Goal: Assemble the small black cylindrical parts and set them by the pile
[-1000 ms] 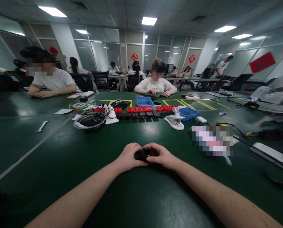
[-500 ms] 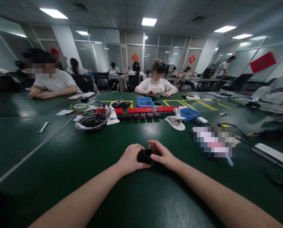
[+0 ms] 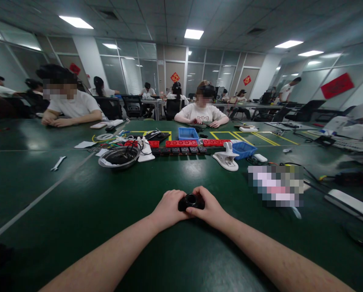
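A small glossy black object with a round opening on top [image 3: 191,200] is between my two hands, low over the green table [image 3: 132,255]. Its exact kind is too small and dark to make out. My left hand [image 3: 170,206] wraps its left side, the thumb passing along the near side. From the right, my right hand [image 3: 211,207] curls around it, thumb across the front and fingers behind. Most of the far side is hidden by my fingers.
Ahead lie a metal bowl with cables [image 3: 119,158], a red and black power strip [image 3: 181,147], a white clip base [image 3: 226,159] and a blue tray [image 3: 243,150]. A wrench [image 3: 58,163] is at left. A person [image 3: 201,107] sits opposite.
My right hand has closed in around the black object's right side, its thumb now across the front. The view has tilted slightly, so the scene sits a little lower.
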A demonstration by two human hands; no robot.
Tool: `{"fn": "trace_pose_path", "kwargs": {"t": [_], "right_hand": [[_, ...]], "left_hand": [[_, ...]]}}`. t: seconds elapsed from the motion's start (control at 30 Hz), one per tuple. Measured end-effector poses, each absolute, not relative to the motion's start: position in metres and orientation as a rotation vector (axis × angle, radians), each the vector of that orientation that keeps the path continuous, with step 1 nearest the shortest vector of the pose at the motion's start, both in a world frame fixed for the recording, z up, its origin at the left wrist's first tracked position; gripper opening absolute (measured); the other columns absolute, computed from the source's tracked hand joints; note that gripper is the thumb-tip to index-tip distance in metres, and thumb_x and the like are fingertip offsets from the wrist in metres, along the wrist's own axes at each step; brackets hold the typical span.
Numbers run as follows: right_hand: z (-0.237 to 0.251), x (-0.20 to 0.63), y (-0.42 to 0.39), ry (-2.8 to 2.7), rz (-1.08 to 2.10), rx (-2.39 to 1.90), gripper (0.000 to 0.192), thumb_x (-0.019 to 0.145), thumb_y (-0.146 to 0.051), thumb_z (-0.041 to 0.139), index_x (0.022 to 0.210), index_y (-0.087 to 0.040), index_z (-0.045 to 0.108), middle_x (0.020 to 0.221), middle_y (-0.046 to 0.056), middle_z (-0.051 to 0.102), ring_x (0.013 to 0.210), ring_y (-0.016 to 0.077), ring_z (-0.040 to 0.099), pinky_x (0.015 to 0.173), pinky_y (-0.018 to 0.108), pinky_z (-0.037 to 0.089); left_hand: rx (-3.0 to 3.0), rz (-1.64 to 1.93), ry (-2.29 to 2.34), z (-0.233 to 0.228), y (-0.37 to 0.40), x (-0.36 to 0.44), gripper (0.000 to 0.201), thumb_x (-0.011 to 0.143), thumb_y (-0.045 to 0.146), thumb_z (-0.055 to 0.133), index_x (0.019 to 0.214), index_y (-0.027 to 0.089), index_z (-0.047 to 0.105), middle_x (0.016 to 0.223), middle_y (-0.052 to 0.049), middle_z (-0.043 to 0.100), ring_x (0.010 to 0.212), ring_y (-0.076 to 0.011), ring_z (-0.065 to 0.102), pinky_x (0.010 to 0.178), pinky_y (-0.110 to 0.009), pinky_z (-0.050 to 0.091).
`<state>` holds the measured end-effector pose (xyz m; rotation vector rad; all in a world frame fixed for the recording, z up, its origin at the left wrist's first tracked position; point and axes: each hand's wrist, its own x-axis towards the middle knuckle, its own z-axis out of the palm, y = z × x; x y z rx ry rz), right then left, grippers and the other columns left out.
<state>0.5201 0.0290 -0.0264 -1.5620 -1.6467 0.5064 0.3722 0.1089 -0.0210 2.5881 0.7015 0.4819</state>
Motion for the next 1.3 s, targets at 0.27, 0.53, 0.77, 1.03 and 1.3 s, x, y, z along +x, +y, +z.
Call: {"fn": "trace_pose_path", "kwargs": {"t": [0.27, 0.53, 0.77, 1.03, 1.3], "right_hand": [[-0.019, 0.539, 0.033, -1.822, 0.837, -1.269, 0.034, 0.067, -0.027, 0.058, 0.1, -0.018, 0.053, 0.091, 0.003, 0.051, 0.081, 0.0167, 0.047, 0.07, 0.029, 0.037], [-0.021, 0.54, 0.032, -1.807, 0.933, -1.225, 0.044, 0.072, -0.039, 0.053, 0.11, -0.019, 0.045, 0.099, 0.004, 0.048, 0.086, 0.0174, 0.047, 0.074, 0.031, 0.037], [-0.029, 0.533, 0.031, -1.68, 0.613, -1.382, 0.058, 0.064, -0.048, 0.058, 0.11, -0.018, 0.038, 0.094, 0.005, 0.046, 0.075, 0.0159, 0.046, 0.065, 0.029, 0.039], [-0.025, 0.52, 0.028, -1.632, 0.444, -1.587, 0.044, 0.058, -0.041, 0.065, 0.088, -0.018, 0.042, 0.08, 0.001, 0.047, 0.07, 0.0143, 0.045, 0.06, 0.026, 0.037], [-0.016, 0.522, 0.027, -1.711, 0.453, -1.513, 0.03, 0.063, -0.033, 0.064, 0.084, -0.017, 0.048, 0.079, 0.001, 0.049, 0.07, 0.014, 0.045, 0.06, 0.026, 0.037]], "left_hand": [[2.599, 0.372, 0.562, -0.018, 0.116, 0.367, 0.044, 0.056, 0.056, 0.06, 0.077, 0.018, 0.054, 0.072, 0.001, 0.054, 0.068, -0.0165, 0.051, 0.062, -0.026, 0.036], [2.613, 0.394, 0.558, -0.019, 0.115, 0.368, 0.044, 0.058, 0.056, 0.059, 0.08, 0.019, 0.055, 0.074, 0.0, 0.055, 0.071, -0.018, 0.052, 0.065, -0.028, 0.037], [2.551, 0.519, 0.616, -0.018, 0.111, 0.368, 0.063, 0.051, 0.057, 0.064, 0.102, 0.022, 0.048, 0.097, -0.003, 0.053, 0.09, -0.0225, 0.049, 0.078, -0.034, 0.037], [2.585, 0.503, 0.718, -0.018, 0.104, 0.371, 0.054, 0.05, 0.057, 0.064, 0.087, 0.02, 0.051, 0.085, -0.002, 0.052, 0.08, -0.0214, 0.049, 0.073, -0.034, 0.038], [2.572, 0.502, 0.688, -0.019, 0.108, 0.37, 0.039, 0.058, 0.049, 0.062, 0.08, 0.019, 0.052, 0.081, -0.001, 0.051, 0.078, -0.0192, 0.048, 0.071, -0.032, 0.038]]}}
